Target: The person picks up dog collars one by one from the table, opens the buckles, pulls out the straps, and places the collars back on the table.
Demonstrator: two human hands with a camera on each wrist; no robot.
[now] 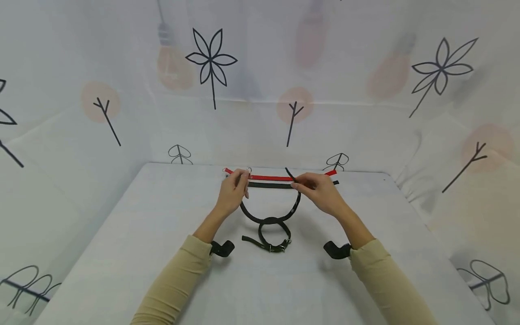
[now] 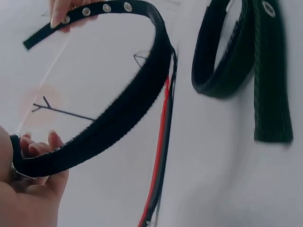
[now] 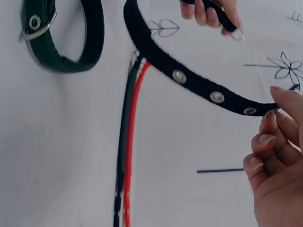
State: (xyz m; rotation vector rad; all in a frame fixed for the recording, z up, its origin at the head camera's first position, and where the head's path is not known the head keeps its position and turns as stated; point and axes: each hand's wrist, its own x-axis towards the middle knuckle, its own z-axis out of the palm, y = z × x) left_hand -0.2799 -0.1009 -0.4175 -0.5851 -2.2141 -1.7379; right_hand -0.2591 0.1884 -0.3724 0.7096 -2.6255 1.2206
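Note:
A black collar (image 1: 253, 217) with metal eyelets hangs in a U between both hands, above the table. My left hand (image 1: 231, 193) holds its buckle end; in the left wrist view the metal buckle (image 2: 23, 174) shows by the palm. Thumb and fingers of my right hand (image 1: 322, 192) pinch the other end near the last eyelet (image 3: 250, 111), and the tip sticks up past them. Below the held collar, a dark green collar (image 1: 280, 248) lies on the table, buckled into a loop with its loose end pointing left.
Toward the table's back edge, a red collar (image 1: 270, 178) and a dark collar (image 1: 270, 185) lie stretched out side by side, partly behind my hands. The white table (image 1: 260, 289) meets a white backdrop (image 1: 252, 126) printed with flowers and twigs.

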